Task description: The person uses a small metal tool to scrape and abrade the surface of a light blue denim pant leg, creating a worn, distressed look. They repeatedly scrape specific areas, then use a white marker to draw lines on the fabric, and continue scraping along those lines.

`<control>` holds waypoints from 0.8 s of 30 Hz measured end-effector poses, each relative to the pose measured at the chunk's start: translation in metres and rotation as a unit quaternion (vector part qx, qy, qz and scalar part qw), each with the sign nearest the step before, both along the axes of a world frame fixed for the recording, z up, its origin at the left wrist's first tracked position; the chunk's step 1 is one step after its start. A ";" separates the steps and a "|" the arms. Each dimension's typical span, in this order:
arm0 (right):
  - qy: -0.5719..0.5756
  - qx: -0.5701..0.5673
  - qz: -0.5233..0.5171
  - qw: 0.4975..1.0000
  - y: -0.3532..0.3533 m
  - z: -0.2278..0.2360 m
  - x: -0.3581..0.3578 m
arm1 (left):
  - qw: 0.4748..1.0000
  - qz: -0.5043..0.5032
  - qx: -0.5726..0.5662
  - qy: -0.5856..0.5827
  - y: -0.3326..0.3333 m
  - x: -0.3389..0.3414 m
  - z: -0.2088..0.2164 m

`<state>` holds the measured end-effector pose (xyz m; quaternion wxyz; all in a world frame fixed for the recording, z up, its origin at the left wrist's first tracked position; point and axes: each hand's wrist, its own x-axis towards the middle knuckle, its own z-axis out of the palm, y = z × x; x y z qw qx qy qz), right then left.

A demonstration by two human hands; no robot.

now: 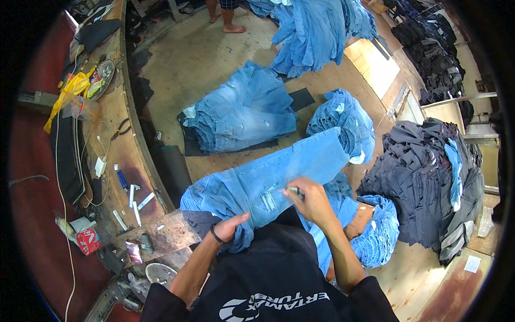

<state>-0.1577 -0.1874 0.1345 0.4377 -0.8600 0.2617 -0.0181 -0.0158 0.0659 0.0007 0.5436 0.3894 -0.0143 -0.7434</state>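
Gripping jeans (292, 166) — left hand (227, 229); pinching something (293, 190) — right hand (311, 199).

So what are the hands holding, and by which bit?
The left hand holds a pair of jeans by the near edge, where they bunch. The right hand pinches a small object; which part is unclear.
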 end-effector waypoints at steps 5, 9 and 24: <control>0.014 0.019 -0.005 1.000 0.015 0.006 -0.015 | 1.000 0.014 0.019 0.010 -0.003 -0.001 0.012; -0.006 0.023 0.041 0.999 0.017 0.004 -0.017 | 0.999 0.007 0.023 0.028 -0.002 0.000 0.014; -0.025 0.327 -0.231 0.916 0.046 -0.006 -0.013 | 0.976 0.114 0.044 -0.180 -0.058 -0.021 0.053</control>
